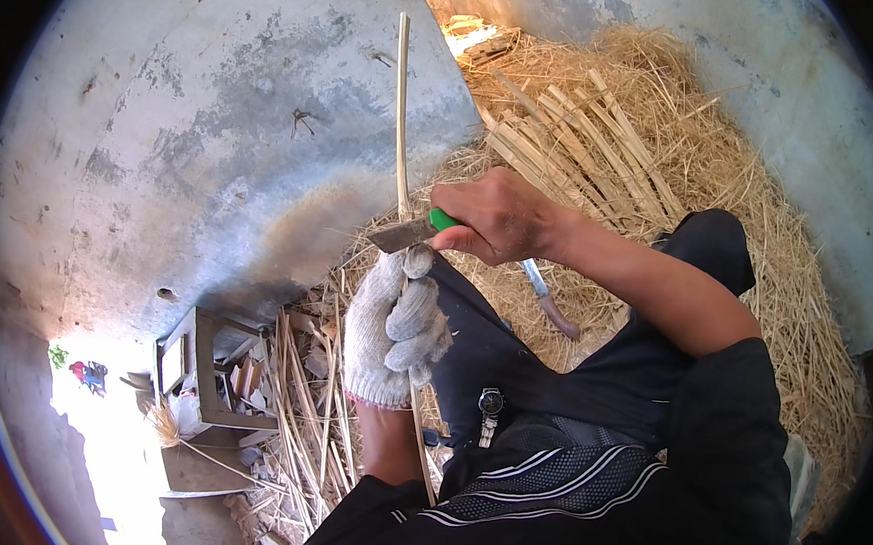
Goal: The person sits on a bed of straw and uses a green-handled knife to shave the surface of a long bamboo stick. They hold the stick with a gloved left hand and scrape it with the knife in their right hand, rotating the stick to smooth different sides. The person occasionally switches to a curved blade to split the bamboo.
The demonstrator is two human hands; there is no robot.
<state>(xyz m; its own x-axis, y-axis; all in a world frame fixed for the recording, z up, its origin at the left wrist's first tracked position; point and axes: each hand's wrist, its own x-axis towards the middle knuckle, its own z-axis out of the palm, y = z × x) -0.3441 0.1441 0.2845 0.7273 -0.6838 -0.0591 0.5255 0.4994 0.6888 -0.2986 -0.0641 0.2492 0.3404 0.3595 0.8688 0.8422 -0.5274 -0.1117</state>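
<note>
My left hand (401, 325), in a knitted white work glove, is closed around a long thin strip of split bamboo or wood (401, 123). The strip stands nearly upright, rising far above the glove and running down past my forearm. My bare right hand (499, 217) grips the green handle of a knife (404, 235). Its broad, short blade lies across the strip just above the gloved fingers and appears to touch it. Part of the handle is hidden inside my right fist.
Split sticks (601, 148) lie on heaped shavings (655, 67) at the far right. A second knife with a brown handle (559, 318) rests between my legs. Loose strips (296, 403) and a wooden frame box (214, 369) are at the left. A wristwatch (490, 406) lies by my lap. Walls (218, 113) surround me.
</note>
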